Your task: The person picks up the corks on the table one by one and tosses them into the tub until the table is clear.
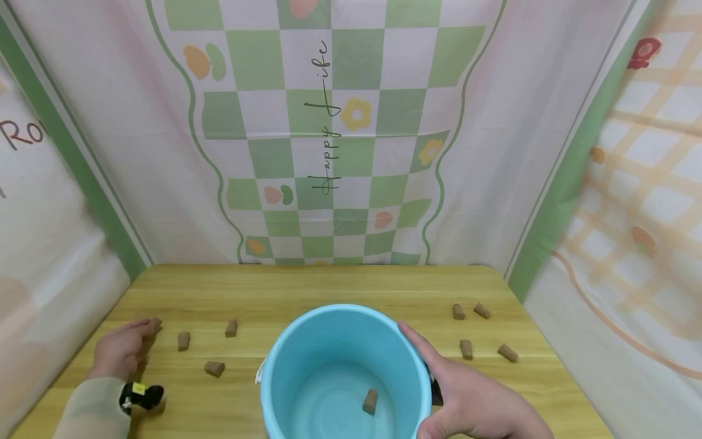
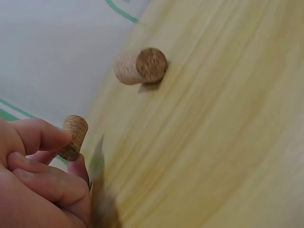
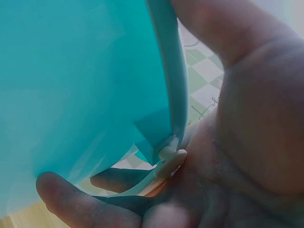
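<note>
At the left side of the table, my left hand (image 1: 117, 350) pinches a cork (image 2: 75, 137) between thumb and fingertips, close over the wood. Another cork (image 2: 142, 66) stands out beyond it in the left wrist view. My right hand (image 1: 474, 396) grips the right side of a light blue bucket (image 1: 285, 360), with its fingers spread along the outer wall and rim. The bucket's white handle (image 3: 161, 173) runs by the palm in the right wrist view. Inside the bucket, one cork (image 1: 370, 402) lies on the bottom.
Between the left hand and the bucket lie three corks, among them one near the front (image 1: 214, 369). Several more corks, including a tilted one (image 1: 507, 352), are to the bucket's right. Printed curtains (image 1: 356, 152) enclose the wooden table (image 1: 329, 283) at the back and sides.
</note>
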Motion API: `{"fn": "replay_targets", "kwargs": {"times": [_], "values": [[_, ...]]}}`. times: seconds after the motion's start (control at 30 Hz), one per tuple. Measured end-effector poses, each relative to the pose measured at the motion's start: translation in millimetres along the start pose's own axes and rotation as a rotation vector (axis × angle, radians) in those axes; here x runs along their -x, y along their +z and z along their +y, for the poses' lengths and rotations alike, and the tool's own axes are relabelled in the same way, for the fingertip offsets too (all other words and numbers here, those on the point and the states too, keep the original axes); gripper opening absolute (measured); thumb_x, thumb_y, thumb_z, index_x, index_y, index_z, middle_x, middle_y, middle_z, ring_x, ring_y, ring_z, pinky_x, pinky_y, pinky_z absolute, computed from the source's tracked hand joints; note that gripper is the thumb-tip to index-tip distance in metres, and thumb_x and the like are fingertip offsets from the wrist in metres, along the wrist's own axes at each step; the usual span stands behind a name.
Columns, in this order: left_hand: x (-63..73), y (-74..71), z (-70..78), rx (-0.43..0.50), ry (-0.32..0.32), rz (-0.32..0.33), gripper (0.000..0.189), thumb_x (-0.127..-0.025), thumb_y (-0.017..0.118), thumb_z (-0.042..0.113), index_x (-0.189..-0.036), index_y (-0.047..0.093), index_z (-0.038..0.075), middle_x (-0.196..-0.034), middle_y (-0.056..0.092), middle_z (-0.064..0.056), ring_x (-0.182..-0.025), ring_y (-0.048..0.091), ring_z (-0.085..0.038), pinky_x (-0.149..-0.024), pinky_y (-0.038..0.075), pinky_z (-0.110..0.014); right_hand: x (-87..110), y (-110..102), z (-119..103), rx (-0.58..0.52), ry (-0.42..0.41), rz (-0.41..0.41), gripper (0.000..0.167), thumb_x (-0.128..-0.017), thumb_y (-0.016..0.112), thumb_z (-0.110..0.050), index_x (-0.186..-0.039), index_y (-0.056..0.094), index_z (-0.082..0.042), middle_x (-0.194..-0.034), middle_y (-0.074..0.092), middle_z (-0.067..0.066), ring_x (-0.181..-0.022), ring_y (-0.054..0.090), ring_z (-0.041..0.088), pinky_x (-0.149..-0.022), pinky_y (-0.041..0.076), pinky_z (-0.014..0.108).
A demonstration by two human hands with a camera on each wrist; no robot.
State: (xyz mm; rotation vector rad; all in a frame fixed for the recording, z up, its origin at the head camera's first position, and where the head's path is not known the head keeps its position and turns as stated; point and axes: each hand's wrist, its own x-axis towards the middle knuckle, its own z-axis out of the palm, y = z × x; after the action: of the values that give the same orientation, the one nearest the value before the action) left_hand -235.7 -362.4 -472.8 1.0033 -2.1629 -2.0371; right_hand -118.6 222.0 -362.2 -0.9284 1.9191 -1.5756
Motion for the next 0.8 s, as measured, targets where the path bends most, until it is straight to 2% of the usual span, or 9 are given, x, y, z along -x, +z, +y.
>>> {"fn": "replay_targets", "kwargs": {"times": [0.07, 0.13, 0.23, 0.37, 0.47, 0.6, 0.73, 0.8], "values": [[2.2, 0.8, -0.4, 0.036, -0.017, -0.026, 0.055, -0.096, 0.068, 0.02, -0.147, 0.046, 0.014, -0.106, 0.068, 0.006, -0.094, 0.059, -0.017, -0.069, 0.048, -0.035, -0.2, 0, 0, -0.003, -0.005, -0.002, 0.116, -0.084, 0.084, -0.023, -0.16, -0.004, -0.029, -0.155, 0.028, 0.02, -0.131, 0.042, 0.04, -0.098, 0.048, 0.043], [5.5, 1.8, 0.0, 0.07, -0.023, -0.068, 0.055, -0.099, 0.062, 0.019, -0.15, 0.042, 0.014, -0.087, 0.063, 0.019, -0.071, 0.054, -0.008, -0.058, 0.046, -0.03, -0.4, 0, 0, -0.002, -0.007, -0.002, 0.116, -0.084, 0.084, -0.024, -0.16, -0.004, -0.029, -0.155, 0.028, 0.02, -0.131, 0.043, 0.04, -0.097, 0.048, 0.043], [10.8, 5.0, 2.5, 0.113, -0.027, -0.102, 0.055, -0.103, 0.055, 0.017, -0.153, 0.034, 0.01, -0.082, 0.063, 0.019, -0.056, 0.046, -0.006, -0.047, 0.044, -0.026, -0.4, 0, 0, 0.004, -0.006, 0.0, 0.117, -0.083, 0.084, -0.025, -0.16, -0.003, -0.029, -0.154, 0.029, 0.02, -0.13, 0.044, 0.04, -0.097, 0.048, 0.043], [16.0, 8.9, 9.4, 0.155, -0.014, -0.115, 0.054, -0.103, 0.056, 0.017, -0.153, 0.036, 0.011, -0.097, 0.061, 0.017, -0.054, 0.045, -0.005, -0.046, 0.044, -0.023, 0.2, 0, 0, 0.004, 0.007, 0.007, 0.116, -0.083, 0.084, -0.024, -0.16, -0.003, -0.03, -0.154, 0.03, 0.02, -0.129, 0.045, 0.039, -0.096, 0.049, 0.042], [19.7, 11.5, 16.0, 0.197, 0.025, -0.184, 0.058, -0.102, 0.059, 0.017, -0.154, 0.033, 0.012, -0.117, 0.057, 0.012, -0.053, 0.044, -0.003, -0.045, 0.042, -0.022, 0.4, 0, 0, 0.004, 0.008, 0.009, 0.116, -0.083, 0.084, -0.023, -0.16, -0.002, -0.03, -0.153, 0.031, 0.02, -0.129, 0.046, 0.039, -0.095, 0.05, 0.042], [26.5, 17.1, 26.7, 0.236, 0.078, -0.289, 0.064, -0.102, 0.061, 0.021, -0.156, 0.029, 0.014, -0.131, 0.05, 0.01, -0.05, 0.039, -0.001, -0.043, 0.037, -0.021, 0.2, 0, 1, 0.006, 0.002, 0.007, 0.116, -0.083, 0.084, -0.024, -0.16, -0.002, -0.03, -0.153, 0.031, 0.02, -0.129, 0.046, 0.039, -0.095, 0.05, 0.042], [37.3, 25.7, 38.8, 0.223, 0.127, -0.338, 0.068, -0.101, 0.062, 0.027, -0.158, 0.026, 0.013, -0.147, 0.037, 0.003, -0.05, 0.036, -0.001, -0.043, 0.034, -0.02, -0.1, -1, 1, -0.002, -0.003, 0.003, 0.116, -0.083, 0.084, -0.024, -0.16, -0.003, -0.029, -0.153, 0.031, 0.02, -0.129, 0.046, 0.039, -0.095, 0.05, 0.043], [44.0, 29.8, 45.0, 0.23, 0.153, -0.361, 0.067, -0.101, 0.062, 0.026, -0.158, 0.027, 0.014, -0.151, 0.032, 0.001, -0.05, 0.035, 0.0, -0.043, 0.034, -0.019, 0.1, -1, 1, -0.002, -0.002, 0.004, 0.116, -0.083, 0.084, -0.024, -0.16, -0.003, -0.029, -0.153, 0.031, 0.02, -0.129, 0.046, 0.038, -0.095, 0.05, 0.043]]}}
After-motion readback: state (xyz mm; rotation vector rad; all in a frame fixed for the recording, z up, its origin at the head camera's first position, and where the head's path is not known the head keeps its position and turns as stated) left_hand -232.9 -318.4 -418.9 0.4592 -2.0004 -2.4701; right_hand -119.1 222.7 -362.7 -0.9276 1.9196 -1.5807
